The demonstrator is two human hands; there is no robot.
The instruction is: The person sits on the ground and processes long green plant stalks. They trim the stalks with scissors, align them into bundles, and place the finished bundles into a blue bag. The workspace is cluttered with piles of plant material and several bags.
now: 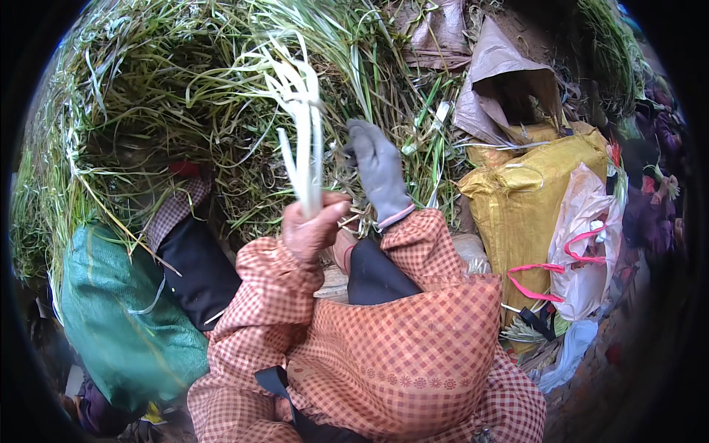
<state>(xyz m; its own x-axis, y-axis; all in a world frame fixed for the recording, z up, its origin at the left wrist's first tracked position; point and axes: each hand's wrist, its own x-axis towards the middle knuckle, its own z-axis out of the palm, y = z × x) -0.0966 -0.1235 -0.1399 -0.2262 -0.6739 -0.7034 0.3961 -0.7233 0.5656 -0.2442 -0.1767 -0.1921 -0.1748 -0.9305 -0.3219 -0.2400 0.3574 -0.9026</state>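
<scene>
My bare left hand [314,226] is closed around the lower end of a bundle of pale plant stalks [308,149]. The stalks stand up from my fist, with loose, curling ends at the top and a band around them below these. To their right, my right hand [378,166] wears a grey glove. Its fingers point up and curl slightly over the greens, and nothing shows in it; the palm side is hidden. A big heap of cut green leaves and stalks [166,116] lies before me, around and behind both hands.
A green woven sack [122,321] lies at the left. On the right are a yellow woven sack [498,221], a white plastic bag [584,249] with pink handles and an open greyish sack [476,99]. Another person's hand [662,188] shows at the far right.
</scene>
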